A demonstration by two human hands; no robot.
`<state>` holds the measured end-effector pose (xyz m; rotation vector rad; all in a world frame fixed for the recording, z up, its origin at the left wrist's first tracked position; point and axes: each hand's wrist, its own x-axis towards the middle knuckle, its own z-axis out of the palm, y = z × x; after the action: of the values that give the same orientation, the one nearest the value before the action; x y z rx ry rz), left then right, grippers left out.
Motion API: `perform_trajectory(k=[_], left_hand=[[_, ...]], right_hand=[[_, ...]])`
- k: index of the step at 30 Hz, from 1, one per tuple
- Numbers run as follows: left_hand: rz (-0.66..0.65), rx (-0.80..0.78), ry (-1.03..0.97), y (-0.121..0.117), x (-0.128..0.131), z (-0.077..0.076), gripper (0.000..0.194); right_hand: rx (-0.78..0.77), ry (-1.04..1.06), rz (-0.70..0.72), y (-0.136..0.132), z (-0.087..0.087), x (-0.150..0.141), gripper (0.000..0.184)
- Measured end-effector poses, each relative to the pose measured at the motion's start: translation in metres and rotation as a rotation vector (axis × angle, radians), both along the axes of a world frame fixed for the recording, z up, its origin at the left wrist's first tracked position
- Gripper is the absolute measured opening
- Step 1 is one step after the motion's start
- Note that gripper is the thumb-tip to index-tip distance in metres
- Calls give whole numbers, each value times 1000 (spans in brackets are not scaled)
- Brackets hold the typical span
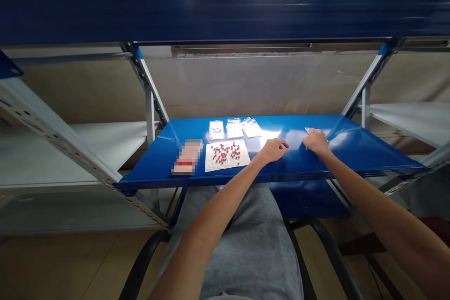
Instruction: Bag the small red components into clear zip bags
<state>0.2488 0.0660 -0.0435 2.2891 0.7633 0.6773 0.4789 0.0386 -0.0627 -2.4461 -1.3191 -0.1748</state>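
My right hand is closed and rests low over the right part of the blue shelf. A shiny clear edge, like a small plastic bag, sticks out past its fingers. To its left, my left hand hovers above the shelf with curled fingers drawn together. Whatever those fingertips may hold is too small to make out. Left of that hand lies a white cloth, with many small dark red beads scattered on it.
Behind the cloth are stacks of clear plastic bags. A pinkish, blurred-out flat object lies left of the cloth. The blue shelf has metal uprights at both sides and a dark blue beam overhead.
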Motion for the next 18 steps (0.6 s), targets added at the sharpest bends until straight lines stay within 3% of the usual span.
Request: perform_trajectory(k=[3,6,10,13,18], left_hand=[[-48,-10,25,-17,2,-9,15],[-34,-28,10,-29,-5,-15,22],[192,-89,-65,-43,-15,-21,36],[353,-136,-113,-50,-18,-21,34],[359,-201,-148,-54,-24,-16,19]], right_hand=[[-37,3,4,-15,-10,9,41],[35,-57,92,-27,-18,-4,38],[122,-64,267,-52,-22,-46,34],[166,2,357,-72,-21,-80,30],[202,90,407,-89,-14,-113,26]])
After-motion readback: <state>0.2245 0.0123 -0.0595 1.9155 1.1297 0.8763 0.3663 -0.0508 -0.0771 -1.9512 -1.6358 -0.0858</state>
